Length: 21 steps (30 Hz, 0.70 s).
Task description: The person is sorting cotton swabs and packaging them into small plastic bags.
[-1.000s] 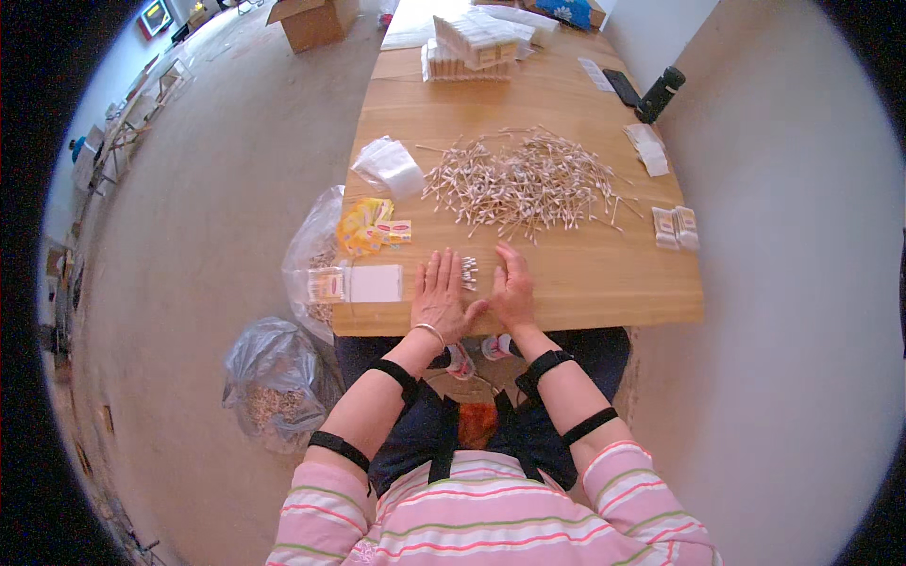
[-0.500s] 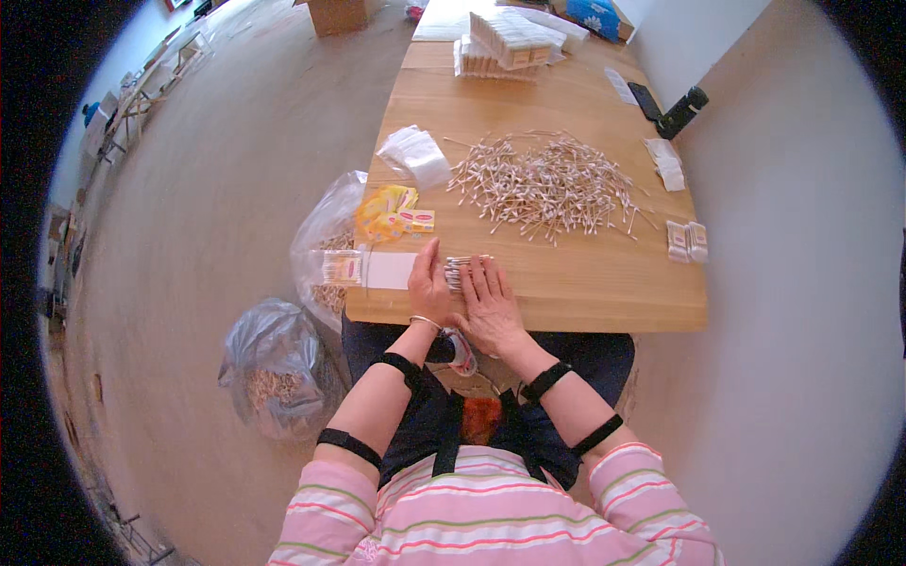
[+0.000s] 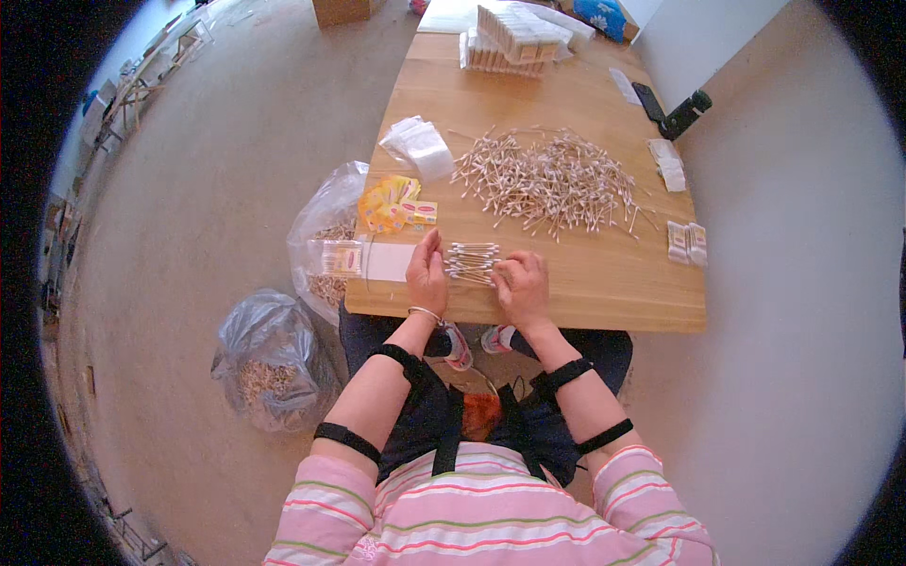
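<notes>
A small flat row of white-tipped cotton swabs (image 3: pixel 472 263) lies crosswise on the wooden table, between my two hands. My left hand (image 3: pixel 427 275) stands on its edge at the row's left ends, fingers stretched and held together like a wall. At the right ends, my right hand (image 3: pixel 524 285) is closed, its bent fingertips on the swabs nearest me. A white paper strip (image 3: pixel 392 262) lies flat left of my left hand. Beyond it, at the table's left edge, is a clear packet of swabs (image 3: pixel 338 257). Yellow printed cards (image 3: pixel 389 203) are fanned out behind the strip.
A large loose heap of cotton swabs (image 3: pixel 557 179) covers mid-table. Around it are clear bags (image 3: pixel 417 148), two small packets (image 3: pixel 687 243), a black phone (image 3: pixel 648 101) and stacked filled packs (image 3: pixel 510 42). Bags of swabs (image 3: pixel 274 363) stand on the floor at left.
My right hand has drawn back to the right from lying flat over the swabs, and its fingers have curled. The row of swabs is now uncovered. My left hand stays nearly in place.
</notes>
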Motion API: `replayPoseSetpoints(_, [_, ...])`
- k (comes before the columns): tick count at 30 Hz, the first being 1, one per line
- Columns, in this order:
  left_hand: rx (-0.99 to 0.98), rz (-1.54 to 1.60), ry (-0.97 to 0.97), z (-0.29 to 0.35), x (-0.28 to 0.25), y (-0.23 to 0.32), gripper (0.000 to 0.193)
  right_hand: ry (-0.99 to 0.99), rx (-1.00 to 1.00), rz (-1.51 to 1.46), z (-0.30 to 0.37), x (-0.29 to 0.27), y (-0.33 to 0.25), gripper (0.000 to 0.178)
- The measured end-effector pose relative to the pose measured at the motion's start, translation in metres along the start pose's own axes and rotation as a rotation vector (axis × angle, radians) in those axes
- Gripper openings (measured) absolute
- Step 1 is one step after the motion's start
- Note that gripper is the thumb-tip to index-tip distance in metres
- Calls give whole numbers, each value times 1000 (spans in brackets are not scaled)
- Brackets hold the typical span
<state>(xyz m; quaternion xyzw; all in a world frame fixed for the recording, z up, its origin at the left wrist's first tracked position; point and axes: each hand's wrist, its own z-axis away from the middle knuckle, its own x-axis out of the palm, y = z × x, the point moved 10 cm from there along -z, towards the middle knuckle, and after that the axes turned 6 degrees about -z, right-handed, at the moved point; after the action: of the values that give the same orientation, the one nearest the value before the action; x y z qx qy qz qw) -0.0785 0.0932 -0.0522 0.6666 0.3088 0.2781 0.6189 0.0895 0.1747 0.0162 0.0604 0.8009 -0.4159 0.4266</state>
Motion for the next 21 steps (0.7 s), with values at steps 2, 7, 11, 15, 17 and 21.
replayPoseSetpoints(2, [-15,35,1,-1,0,-2,36,-44,-52,23,0,5,-12,18])
replayPoseSetpoints(7, [-38,80,3,0,5,0,35,-87,-132,110,-2,16,-24,11])
replayPoseSetpoints(11, [-22,83,-4,-2,2,-2,35,-141,-225,187,-7,27,-26,9])
replayPoseSetpoints(15, [-39,93,0,-1,3,-2,34,-90,-105,-55,-14,22,-8,9])
replayPoseSetpoints(17, [-62,143,15,-1,3,-4,34,-64,-10,-160,-18,15,5,11])
replayPoseSetpoints(21, [-81,143,23,-1,2,-9,34,33,35,-306,-21,0,14,12])
